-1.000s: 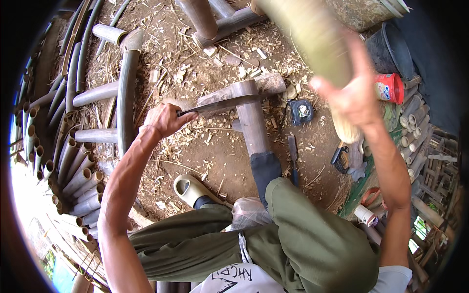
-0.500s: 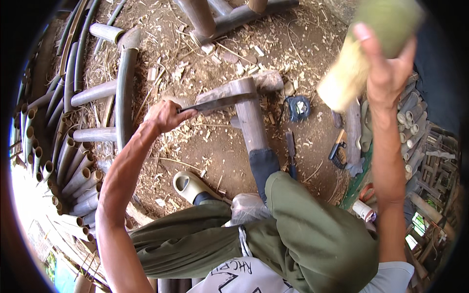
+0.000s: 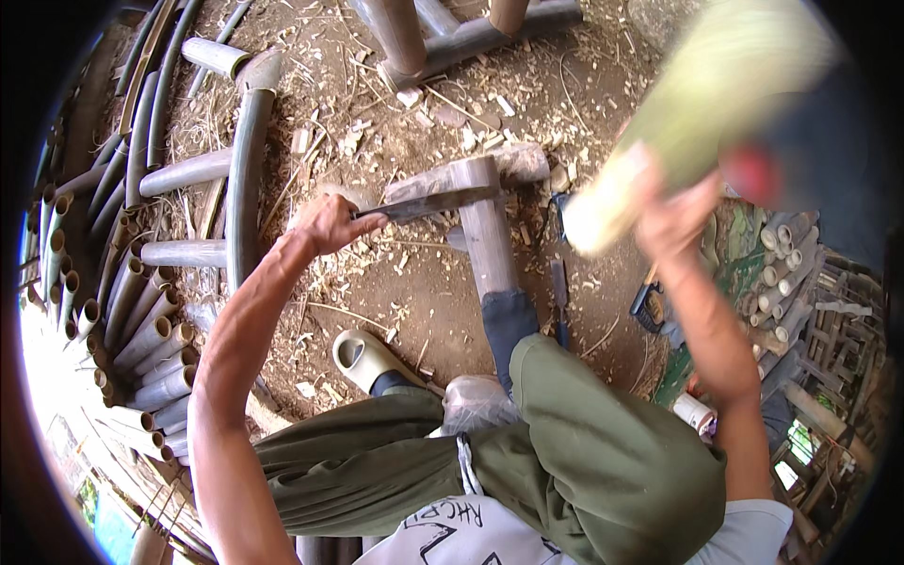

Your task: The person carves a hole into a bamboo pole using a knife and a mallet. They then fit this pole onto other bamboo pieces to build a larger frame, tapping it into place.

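My left hand (image 3: 330, 222) grips the handle of a flat metal blade (image 3: 435, 202) laid across the top end of a bamboo pole (image 3: 487, 237). The pole runs toward me and is pinned under my right foot in a dark sock (image 3: 509, 325). My right hand (image 3: 670, 221) is raised at the right and holds a thick pale green bamboo club (image 3: 692, 118), blurred in motion, above and to the right of the blade. My left foot wears a pale clog (image 3: 363, 358). Green trousers (image 3: 565, 461) cover my legs.
Bamboo poles (image 3: 247, 160) lie on the chip-strewn dirt at the left, with a stack of cut tubes (image 3: 122, 320) along the left rim. A bamboo frame (image 3: 452, 38) stands at the top. A knife (image 3: 559, 287) lies beside the pole. More tubes (image 3: 786, 264) are piled at right.
My right hand has swung the bamboo club from high at the upper right down and leftward toward the blade. My left hand and the blade have stayed in place.
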`<act>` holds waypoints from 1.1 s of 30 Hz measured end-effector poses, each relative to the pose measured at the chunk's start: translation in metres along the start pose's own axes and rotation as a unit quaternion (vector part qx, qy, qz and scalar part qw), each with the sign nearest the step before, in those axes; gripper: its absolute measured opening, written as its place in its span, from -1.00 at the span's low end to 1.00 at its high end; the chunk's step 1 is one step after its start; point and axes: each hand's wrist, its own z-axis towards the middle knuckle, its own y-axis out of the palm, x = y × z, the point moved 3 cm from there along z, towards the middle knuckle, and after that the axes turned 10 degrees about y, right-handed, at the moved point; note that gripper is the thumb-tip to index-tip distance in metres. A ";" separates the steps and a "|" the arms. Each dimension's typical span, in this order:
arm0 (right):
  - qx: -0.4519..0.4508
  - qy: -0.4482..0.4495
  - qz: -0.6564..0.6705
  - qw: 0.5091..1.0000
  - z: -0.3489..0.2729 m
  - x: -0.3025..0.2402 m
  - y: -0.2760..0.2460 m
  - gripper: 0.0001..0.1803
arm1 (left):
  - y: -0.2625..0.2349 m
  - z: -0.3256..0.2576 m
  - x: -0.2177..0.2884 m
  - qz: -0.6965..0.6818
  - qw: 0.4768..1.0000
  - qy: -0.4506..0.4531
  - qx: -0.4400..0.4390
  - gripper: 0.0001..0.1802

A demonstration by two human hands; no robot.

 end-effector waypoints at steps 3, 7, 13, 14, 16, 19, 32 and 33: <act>-0.449 0.289 -0.338 0.775 -0.063 0.024 0.022 0.04 | 0.013 -0.004 -0.012 0.015 0.998 -0.026 -0.053 -0.16; -0.260 0.149 -0.251 0.921 -0.041 0.017 0.001 0.08 | -0.002 -0.005 -0.005 0.020 0.996 0.064 -0.056 -0.24; -0.147 0.297 0.107 0.937 0.006 -0.007 -0.033 -0.21 | -0.082 0.013 0.023 0.215 0.976 0.025 -0.012 -0.25; -0.142 0.311 0.108 0.934 0.001 -0.007 -0.042 -0.22 | -0.076 0.008 0.025 0.194 0.981 0.020 0.000 -0.24; -0.135 0.326 0.100 0.930 -0.013 -0.008 -0.054 -0.22 | -0.041 -0.009 0.018 0.129 0.991 0.000 0.045 -0.25; -0.130 0.350 0.134 0.918 -0.035 -0.009 -0.048 -0.09 | 0.038 -0.065 0.019 0.116 0.926 0.111 0.342 -0.52; -0.228 0.316 0.059 0.919 -0.049 0.009 -0.043 0.03 | 0.082 -0.088 0.055 0.057 0.980 0.028 0.187 -0.82; -0.231 0.310 0.059 0.921 -0.048 0.010 -0.042 0.04 | 0.082 -0.088 0.055 0.056 0.981 0.029 0.185 -0.82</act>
